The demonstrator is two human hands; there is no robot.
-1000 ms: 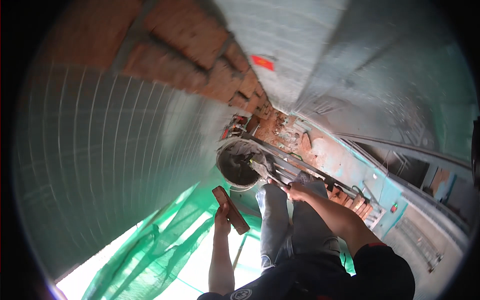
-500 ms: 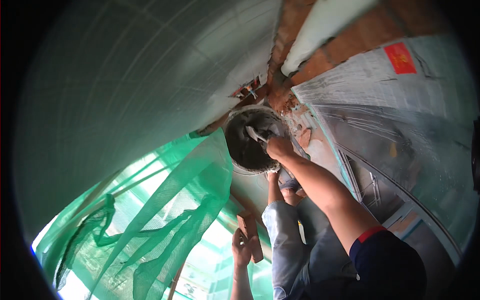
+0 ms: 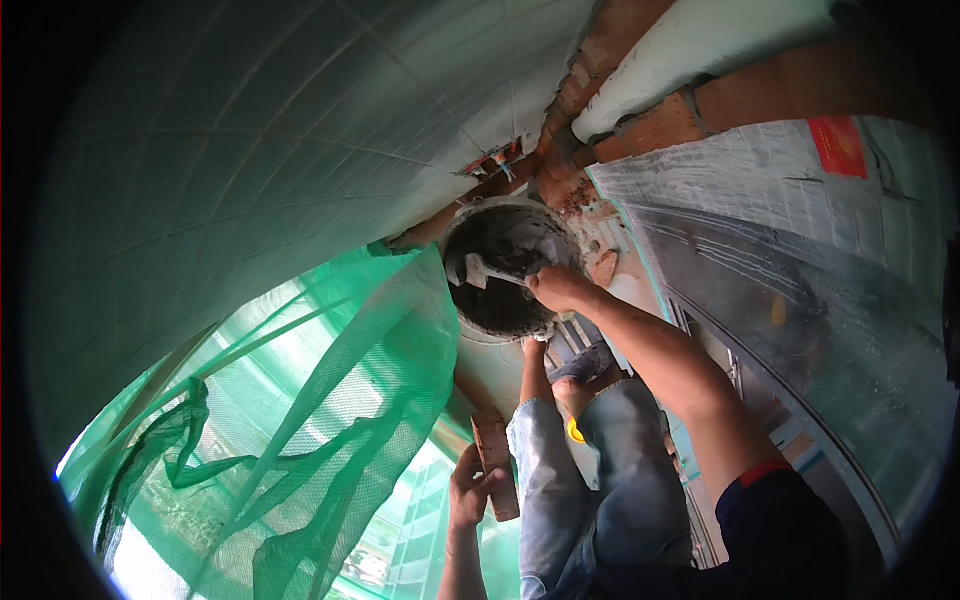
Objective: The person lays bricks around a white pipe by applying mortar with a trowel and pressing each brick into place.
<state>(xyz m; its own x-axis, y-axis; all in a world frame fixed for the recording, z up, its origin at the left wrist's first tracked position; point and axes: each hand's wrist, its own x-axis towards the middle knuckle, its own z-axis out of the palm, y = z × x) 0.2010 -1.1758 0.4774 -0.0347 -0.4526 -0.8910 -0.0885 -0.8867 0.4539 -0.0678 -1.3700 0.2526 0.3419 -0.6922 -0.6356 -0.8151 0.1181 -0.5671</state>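
Observation:
A round bucket (image 3: 549, 326) with a crusted rim stands ahead of me, holding dark grey mortar (image 3: 520, 236). My right hand (image 3: 560, 288) is closed around the handle of a trowel (image 3: 477, 271). The trowel's pale blade points left, within the bucket's opening; I cannot tell how much mortar is on it. Lower in view, my left hand (image 3: 468, 488) grips a reddish-brown brick (image 3: 497, 462) by its side. The brick is held on end, apart from the bucket, beside my jeans-covered left leg.
Green mesh netting (image 3: 350, 400) hangs at left, close to the bucket. A tiled wall (image 3: 300, 130) rises along the upper left. A white pipe (image 3: 690, 60) runs along brickwork at the top right. Brick fragments (image 3: 603, 267) lie right of the bucket, near a grey panel (image 3: 760, 270).
The trowel has swung leftward within the bucket, its blade now showing more broadly. The brick stays in my left hand. My view has shifted slightly.

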